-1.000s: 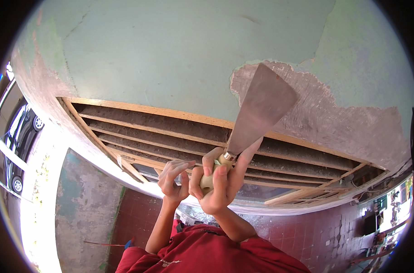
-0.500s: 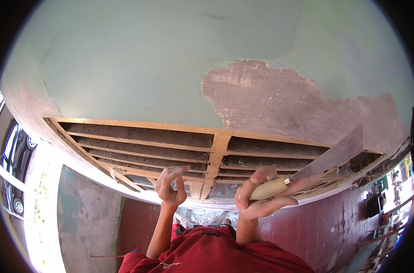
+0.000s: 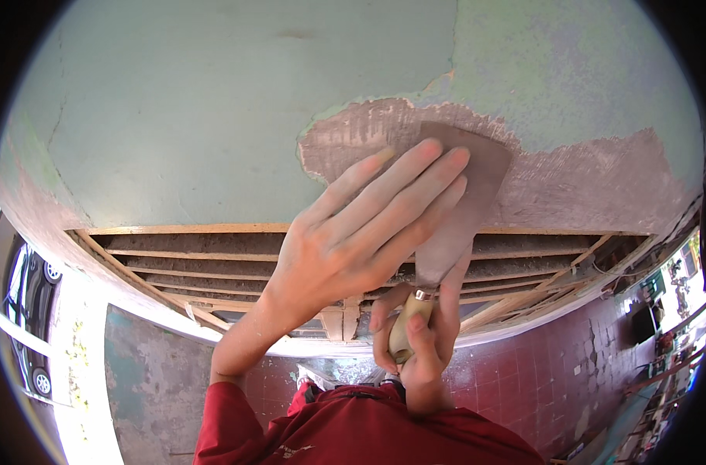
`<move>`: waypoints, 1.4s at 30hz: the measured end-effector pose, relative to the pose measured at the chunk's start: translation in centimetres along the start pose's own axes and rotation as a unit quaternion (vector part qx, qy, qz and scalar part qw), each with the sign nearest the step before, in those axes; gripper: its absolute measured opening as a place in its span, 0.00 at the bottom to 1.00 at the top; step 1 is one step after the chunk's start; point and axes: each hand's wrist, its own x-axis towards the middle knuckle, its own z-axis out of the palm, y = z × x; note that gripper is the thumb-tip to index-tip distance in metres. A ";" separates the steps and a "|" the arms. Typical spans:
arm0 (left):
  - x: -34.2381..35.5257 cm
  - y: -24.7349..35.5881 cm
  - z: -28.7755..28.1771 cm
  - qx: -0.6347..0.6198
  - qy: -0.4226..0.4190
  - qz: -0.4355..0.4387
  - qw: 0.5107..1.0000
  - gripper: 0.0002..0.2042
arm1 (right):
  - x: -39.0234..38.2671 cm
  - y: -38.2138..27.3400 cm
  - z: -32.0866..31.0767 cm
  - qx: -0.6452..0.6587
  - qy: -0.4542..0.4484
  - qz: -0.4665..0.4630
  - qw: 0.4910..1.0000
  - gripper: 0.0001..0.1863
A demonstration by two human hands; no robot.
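A scraper [image 3: 477,188] with a broad, flaring grey blade and a pale yellow handle points upward at the wall. My right hand [image 3: 426,353] is wrapped round its handle, one finger stretched along the blade. My left hand [image 3: 333,248] is stretched out flat, dusty fingers reaching to the blade's left side; whether the fingertips press on it I cannot tell. Behind the blade is a stripped, brownish-grey patch [image 3: 585,178] with a ragged edge, bordered by green paint on the wall [image 3: 190,116].
Wooden louvre slats [image 3: 190,256] in a frame run below the painted surface. Far below lies a red tiled floor [image 3: 523,364], with a worn grey-green panel [image 3: 147,372] at left. Dark cars [image 3: 31,310] stand outside on the left. Assorted clutter [image 3: 678,333] lines the right side.
My left hand has risen and moved right, its curled fingers straightening beside the blade. The scraper has swung from pointing right to pointing upward over the stripped patch.
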 end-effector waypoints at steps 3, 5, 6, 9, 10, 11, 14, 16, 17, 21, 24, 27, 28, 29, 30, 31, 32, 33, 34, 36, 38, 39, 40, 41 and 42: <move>1.3 0.4 0.9 -0.019 0.009 0.003 1.000 0.19 | -0.1 -0.2 1.2 -0.004 0.000 0.018 1.000 0.45; 1.7 0.7 1.3 -0.028 0.023 0.003 0.999 0.20 | 0.1 -0.4 1.9 0.002 -0.016 0.019 1.000 0.46; 1.9 0.7 1.3 -0.029 0.030 0.001 0.999 0.19 | 0.1 -0.3 2.0 0.004 -0.022 0.014 1.000 0.46; 2.3 0.6 1.2 -0.030 0.048 -0.002 0.998 0.19 | 0.0 0.0 2.3 0.008 -0.037 -0.004 0.999 0.46; 2.5 0.6 1.3 -0.029 0.053 -0.001 0.998 0.18 | 0.1 0.1 2.3 0.007 -0.040 -0.013 0.999 0.47; 2.5 0.4 1.4 -0.027 0.058 0.000 0.998 0.18 | 0.2 0.2 2.5 0.009 -0.032 -0.024 0.999 0.47; 2.4 0.2 1.7 -0.021 0.058 0.012 0.998 0.18 | 0.2 0.8 3.3 0.014 0.000 -0.058 0.998 0.44; 2.3 0.2 1.9 -0.023 0.072 0.013 0.997 0.18 | -0.2 1.1 3.2 0.017 -0.020 -0.075 0.997 0.40; 2.4 0.1 2.0 -0.029 0.080 0.014 0.996 0.18 | -0.3 1.3 3.0 0.013 -0.041 -0.091 0.995 0.35; 2.5 -0.3 2.3 -0.046 0.106 0.017 0.993 0.19 | 0.5 1.1 3.0 -0.019 -0.094 -0.124 0.988 0.14; 2.4 -0.2 2.2 -0.038 0.102 0.019 0.994 0.19 | 0.6 1.5 2.6 -0.022 -0.099 -0.129 0.986 0.14; 2.9 -0.4 2.1 -0.035 0.105 0.031 0.993 0.19 | 0.4 1.1 3.2 0.012 -0.037 -0.108 0.993 0.15; 3.5 -0.8 2.3 -0.040 0.111 0.037 0.992 0.19 | 0.4 0.9 3.5 0.023 -0.019 -0.099 0.995 0.15; 3.5 -0.9 2.3 -0.044 0.110 0.036 0.992 0.19 | 0.8 0.5 3.7 0.028 -0.016 -0.093 0.995 0.15; 3.7 -0.9 2.3 -0.050 0.110 0.036 0.992 0.19 | 0.9 0.4 3.9 0.034 -0.011 -0.091 0.995 0.15; 3.5 -0.7 2.2 -0.055 0.103 0.030 0.993 0.19 | 0.8 0.3 4.0 0.040 -0.005 -0.087 0.995 0.15; 3.3 -0.5 2.0 -0.057 0.097 0.025 0.993 0.20 | 0.2 0.6 4.2 0.050 0.003 -0.085 0.995 0.15; 3.1 -0.3 1.9 -0.054 0.089 0.022 0.994 0.20 | 0.0 0.9 4.2 0.061 0.007 -0.085 0.994 0.15; 2.8 -0.1 1.7 -0.048 0.082 0.021 0.995 0.20 | 0.0 1.1 3.8 0.043 -0.008 -0.092 0.995 0.15; 3.0 -0.3 1.7 -0.044 0.083 0.026 0.995 0.20 | 0.1 1.3 3.1 0.023 -0.032 -0.098 0.994 0.15; 3.5 -0.7 1.9 -0.049 0.092 0.032 0.994 0.20 | 0.7 0.8 3.2 0.040 -0.045 -0.096 0.994 0.15; 3.7 -0.7 2.0 -0.051 0.094 0.032 0.994 0.20 | 1.1 0.5 3.3 0.057 -0.049 -0.094 0.993 0.14; 3.5 -0.6 1.9 -0.054 0.090 0.026 0.994 0.20 | 0.8 0.5 3.4 0.061 -0.046 -0.093 0.993 0.15; 3.3 -0.4 1.8 -0.054 0.083 0.021 0.995 0.20 | 0.3 0.7 3.6 0.065 -0.044 -0.092 0.993 0.15; 3.0 -0.2 1.6 -0.052 0.076 0.017 0.996 0.20 | 0.0 0.9 3.5 0.070 -0.043 -0.093 0.992 0.15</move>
